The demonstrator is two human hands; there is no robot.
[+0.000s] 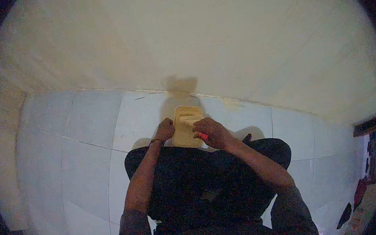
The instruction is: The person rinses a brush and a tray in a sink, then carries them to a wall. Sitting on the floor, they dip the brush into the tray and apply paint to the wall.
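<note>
A yellowish, rounded rectangular tray (183,137) is in front of my lap, near the wall. My left hand (166,129) is closed at the tray's left edge, fingers curled against its rim. Over the tray's right side, my right hand (211,132) is closed round a red-orange handle (203,136). What the handle belongs to is too dim and small to make out. Inside the tray's upper part is a paler patch (190,118) with a light streak, its kind unclear.
Beyond the tray rises a plain wall (217,40), meeting the pale tiled floor (82,125). My dark-clothed legs (201,174) are folded on the floor below the tray. At the far right are a dark wooden edge (369,125) and a dark item (344,215) on the floor.
</note>
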